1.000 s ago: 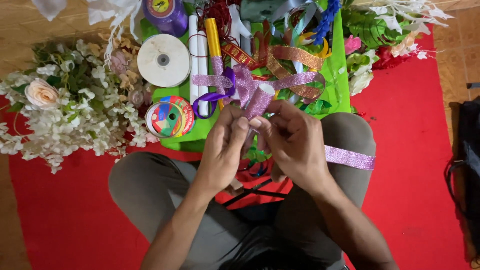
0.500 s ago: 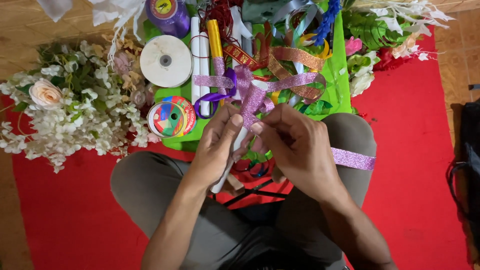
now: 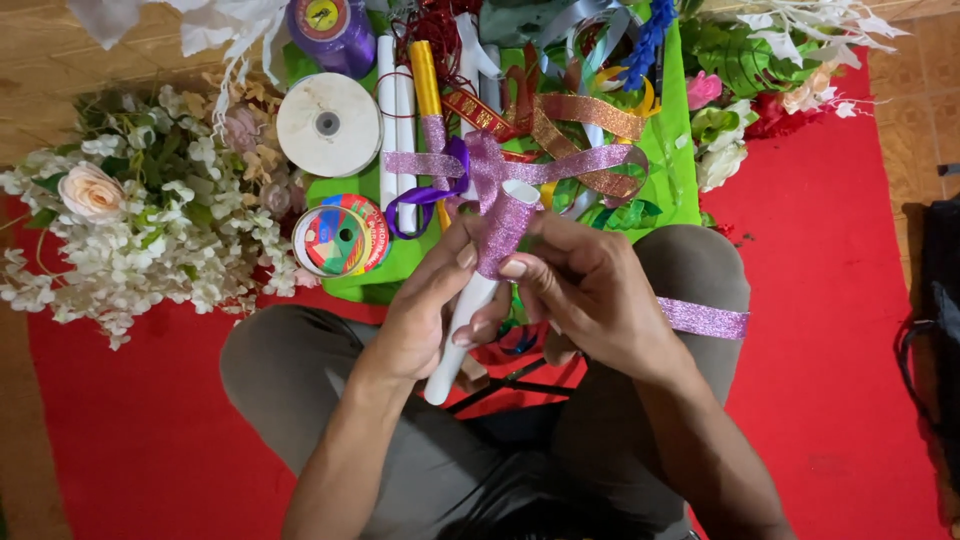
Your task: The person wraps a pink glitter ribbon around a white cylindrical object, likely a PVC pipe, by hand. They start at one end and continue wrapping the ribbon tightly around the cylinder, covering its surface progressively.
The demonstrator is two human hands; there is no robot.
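Home floor craft spot: red mat (image 3: 150, 440), ribbon spools (image 3: 328, 124), artificial flowers (image 3: 130, 240).

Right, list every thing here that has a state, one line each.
left hand: closed around the white tube
right hand: pinching the purple glitter ribbon
white tube: held tilted, upper end wrapped by ribbon
purple glitter ribbon: looped round the tube, tail over the knee
white ribbon spool: lying flat
multicoloured tape roll: lying flat

A glittery purple ribbon (image 3: 505, 225) is being pinched between the left hand (image 3: 425, 310) and right hand (image 3: 590, 290), around a white tube (image 3: 460, 325). Just left of the left hand, a red, green and blue spool (image 3: 342, 236) is lying on a green sheet (image 3: 672, 175). Under everything, a red mat (image 3: 840, 300) is being shown.
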